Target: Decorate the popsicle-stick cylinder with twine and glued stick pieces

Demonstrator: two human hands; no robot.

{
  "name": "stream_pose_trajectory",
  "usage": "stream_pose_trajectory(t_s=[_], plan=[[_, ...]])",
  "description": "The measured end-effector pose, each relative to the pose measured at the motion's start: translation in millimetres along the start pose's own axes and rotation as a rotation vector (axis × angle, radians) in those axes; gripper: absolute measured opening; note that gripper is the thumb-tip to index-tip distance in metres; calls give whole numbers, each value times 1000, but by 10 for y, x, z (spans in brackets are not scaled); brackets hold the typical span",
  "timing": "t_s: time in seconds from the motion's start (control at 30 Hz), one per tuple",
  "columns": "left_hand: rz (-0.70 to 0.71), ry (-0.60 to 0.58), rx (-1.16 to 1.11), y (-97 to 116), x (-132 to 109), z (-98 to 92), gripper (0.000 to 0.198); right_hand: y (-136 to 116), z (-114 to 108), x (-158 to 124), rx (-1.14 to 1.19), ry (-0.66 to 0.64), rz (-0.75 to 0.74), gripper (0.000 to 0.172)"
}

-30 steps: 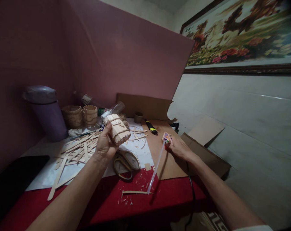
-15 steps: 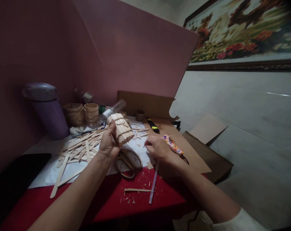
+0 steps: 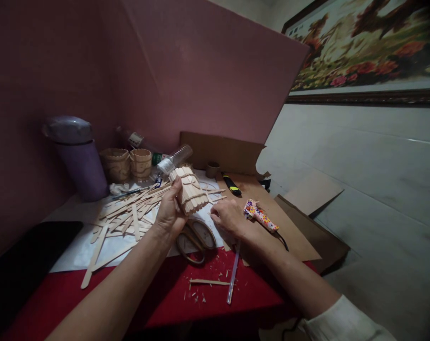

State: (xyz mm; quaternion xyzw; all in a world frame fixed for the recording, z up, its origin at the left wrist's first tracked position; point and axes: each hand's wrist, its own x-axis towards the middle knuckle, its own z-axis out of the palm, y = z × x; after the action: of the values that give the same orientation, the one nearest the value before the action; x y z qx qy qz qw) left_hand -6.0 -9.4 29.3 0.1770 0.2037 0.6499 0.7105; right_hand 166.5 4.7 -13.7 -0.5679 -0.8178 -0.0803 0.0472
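A: Nearest?
B: Translucent rod (image 3: 233, 279), near side of the right hand (image 3: 229, 217). Fingers bunched, nearly closed; cannot tell if they pinch anything.
A: Step?
B: Likely close handwork on the stick-clad piece (image 3: 190, 193); next move calls for steady support.
A: Its lie?
B: Gripped in the left hand (image 3: 171, 212). Long axis slants, rounded ends near-right, toward the right hand.
A: Beyond?
B: Black-and-yellow cutter (image 3: 232, 184).

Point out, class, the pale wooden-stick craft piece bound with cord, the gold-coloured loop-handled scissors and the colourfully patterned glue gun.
Pale wooden-stick craft piece (image 3: 190, 190), head view: middle of its near side.
Gold-coloured loop-handled scissors (image 3: 198, 240), head view: on the handles.
Colourfully patterned glue gun (image 3: 260, 216), head view: middle of its body.
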Motion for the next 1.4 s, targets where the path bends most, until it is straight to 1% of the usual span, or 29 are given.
stream_pose_trajectory(t_s=[0.13,0.27,0.43,0.53,0.63,0.7,0.73,0.83,0.87,0.9,1.0,1.07,1.2,1.4], plan=[[4,-2,5,-7,8,-16,31,-5,13,13,-18,10,-21,25],[2,-7,3,-17,16,-35,28,-20,12,21,-25,23,-40,26],[0,-11,-12,-22,19,-34,28,-33,11,12,-2,38,-35,24],[0,-12,-12,-25,23,-35,31,-25,-40,-5,39,60,-15,21],[-4,6,-1,-34,30,-45,31,-14,-160,-49,87,108,24,19],[-16,13,9,-45,34,-56,30,-16,-264,-100,139,168,44,19],[-21,14,14,-52,36,-61,28,-23,-318,-132,191,221,46,18],[-35,14,35,-77,32,-70,23,-72,-480,-246,461,456,5,13],[-36,14,39,-86,26,-69,21,-97,-533,-286,528,507,-11,12],[-38,12,42,-95,17,-65,20,-125,-584,-324,568,525,-24,12],[-54,-4,60,-117,-17,-46,20,-213,-705,-412,621,523,-39,11],[-61,-9,74,-130,-39,-34,20,-263,-748,-441,627,513,-48,11],[-61,-23,82,-169,-62,-30,20,-322,-754,-429,538,503,-62,10],[-75,-98,103,-245,-77,-52,17,-361,-724,-388,383,430,-56,9]])
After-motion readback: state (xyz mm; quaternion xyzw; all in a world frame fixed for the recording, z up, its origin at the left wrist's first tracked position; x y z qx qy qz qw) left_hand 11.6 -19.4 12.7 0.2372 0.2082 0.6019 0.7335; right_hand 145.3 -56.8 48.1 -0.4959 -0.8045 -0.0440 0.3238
